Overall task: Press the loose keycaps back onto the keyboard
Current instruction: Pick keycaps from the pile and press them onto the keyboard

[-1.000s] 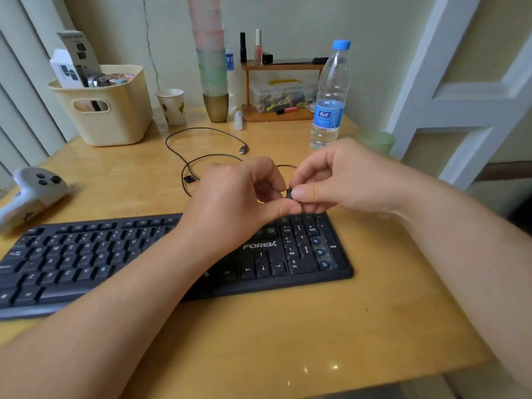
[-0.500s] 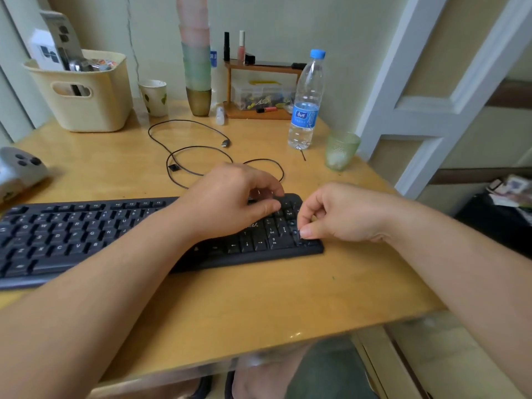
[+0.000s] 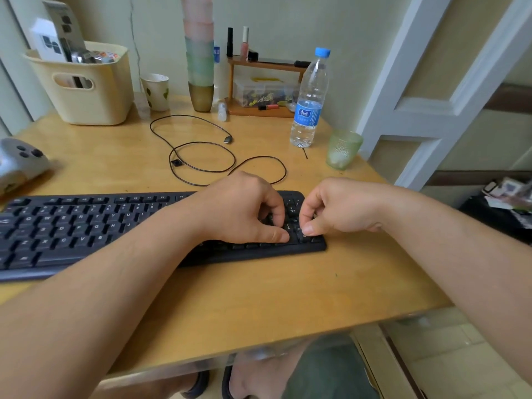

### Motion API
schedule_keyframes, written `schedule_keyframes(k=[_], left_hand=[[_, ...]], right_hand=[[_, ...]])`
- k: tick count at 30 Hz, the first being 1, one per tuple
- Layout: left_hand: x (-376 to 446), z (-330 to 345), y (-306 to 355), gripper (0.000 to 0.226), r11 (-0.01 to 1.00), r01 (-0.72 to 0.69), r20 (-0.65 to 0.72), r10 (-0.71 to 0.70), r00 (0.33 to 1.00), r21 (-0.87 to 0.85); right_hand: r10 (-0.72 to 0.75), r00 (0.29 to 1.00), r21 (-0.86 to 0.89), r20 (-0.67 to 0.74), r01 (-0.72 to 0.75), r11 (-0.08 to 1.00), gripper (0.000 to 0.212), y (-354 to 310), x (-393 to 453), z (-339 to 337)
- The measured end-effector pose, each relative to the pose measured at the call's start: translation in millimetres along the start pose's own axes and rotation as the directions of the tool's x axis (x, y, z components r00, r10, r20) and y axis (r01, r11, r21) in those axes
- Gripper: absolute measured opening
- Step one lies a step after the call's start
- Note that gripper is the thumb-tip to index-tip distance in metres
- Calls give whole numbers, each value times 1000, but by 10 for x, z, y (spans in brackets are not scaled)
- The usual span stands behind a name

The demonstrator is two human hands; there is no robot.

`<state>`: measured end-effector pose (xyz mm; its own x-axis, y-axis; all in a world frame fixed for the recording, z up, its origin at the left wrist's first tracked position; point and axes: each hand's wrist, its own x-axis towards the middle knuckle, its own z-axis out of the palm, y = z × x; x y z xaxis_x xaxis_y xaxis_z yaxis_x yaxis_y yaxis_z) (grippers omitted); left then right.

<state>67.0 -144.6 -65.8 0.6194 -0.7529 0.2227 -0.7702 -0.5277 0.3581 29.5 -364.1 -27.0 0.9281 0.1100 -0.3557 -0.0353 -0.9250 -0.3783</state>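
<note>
The keyboard point(image 3: 86, 226) lies black and long across the near half of your wooden desk point(image 3: 259, 289), its left end running out of view and its right end stopping just short of the desk's right edge. Both your hands sit over its right end, on the number pad. Your left hand point(image 3: 244, 210) rests there with fingers curled down onto the keys and the thumb stretched flat along the lower rows; whether it holds anything underneath, you cannot tell. Your right hand point(image 3: 342, 210) is just beside it, fingers bent, thumb and forefinger tips drawn together right at a key near the pad's lower right corner, and whether a loose keycap is pinched between them is too small and hidden to tell. A few pad keys show in the gap between the two hands. Behind the keyboard a thin black cable point(image 3: 201, 156) loops over the desk, ending in a plug. Further left a white game controller point(image 3: 20, 162) lies at the edge of view. To the right stand a green textured glass point(image 3: 344, 149) and a water bottle point(image 3: 309, 102) with a blue cap. At the back sit a cream basket point(image 3: 83, 87), a paper cup point(image 3: 155, 92), a stack of pastel cups point(image 3: 200, 61) and a small wooden shelf point(image 3: 264, 82).
</note>
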Motion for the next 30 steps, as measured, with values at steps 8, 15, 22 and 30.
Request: schedule_keyframes(k=[8,15,22,30], left_hand=[[9,14,-5,28,1000,2,-5,-2,1000,-20],[4,9,-1,27,1000,-3,2,3,1000,-12],[9,20,-6,27,1000,-5,1,5,1000,-12],[16,21,-7,28,1000,-19,1,19,1000,-9]], right_hand=[[24,1000,-54,2,-24,998,10,-72,17,37],[30,1000,-100,-1,-30,995,10,-141,14,27],[25,999,-157,-22,-28,987,18,-191,39,47],[61,998,-137,-4,-61,989,28,-204,52,73]])
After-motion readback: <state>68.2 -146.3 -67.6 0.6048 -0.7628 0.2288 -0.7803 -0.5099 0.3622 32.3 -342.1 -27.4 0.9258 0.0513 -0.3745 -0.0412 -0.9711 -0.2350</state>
